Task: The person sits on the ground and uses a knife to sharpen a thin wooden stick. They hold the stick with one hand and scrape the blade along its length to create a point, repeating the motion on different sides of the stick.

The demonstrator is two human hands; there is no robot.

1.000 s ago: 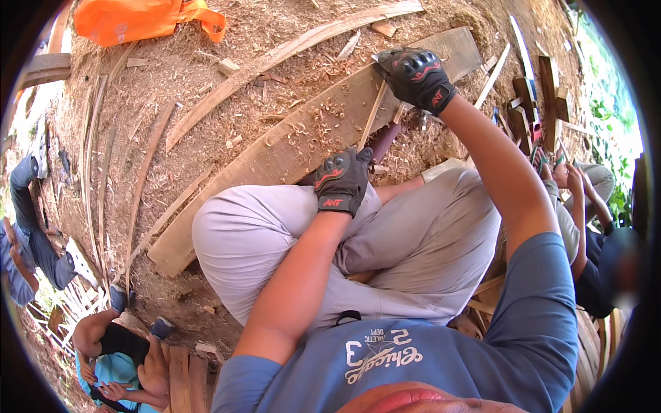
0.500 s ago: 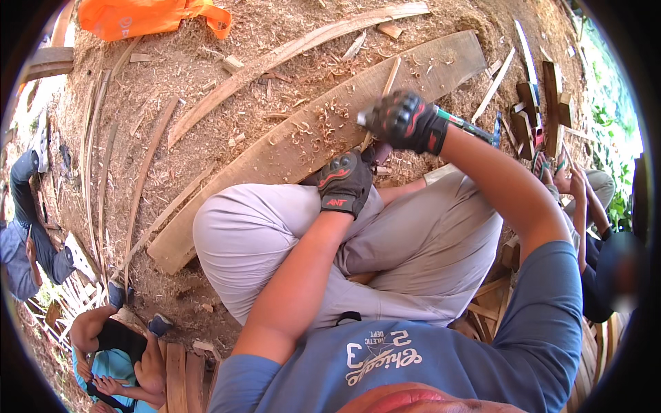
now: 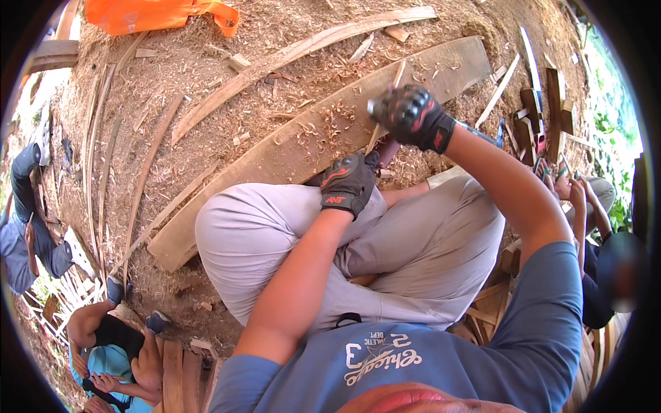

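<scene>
A long plank (image 3: 289,148) lies slantwise in front of my crossed legs, with curled shavings on it. My left hand (image 3: 346,182), in a black glove with red marks, is closed around the near end of a thin wooden stick (image 3: 372,140). The stick slopes up over the plank, its far end showing past my other hand. My right hand (image 3: 413,117), gloved the same way, is a fist beside the stick's upper part. From its left side pokes the silvery end of a tool (image 3: 372,107); the rest is covered, so its kind stays unclear.
Shavings cover the ground. A curved wooden strip (image 3: 296,58) lies beyond the plank, and an orange bag (image 3: 155,15) at far left. Wood blocks (image 3: 555,103) and a long blade-like piece (image 3: 530,58) are at right. Other people sit at left, lower left and right.
My right fist has shifted slightly right and up along the stick. My left hand keeps its hold, and the whole view has drifted a little.
</scene>
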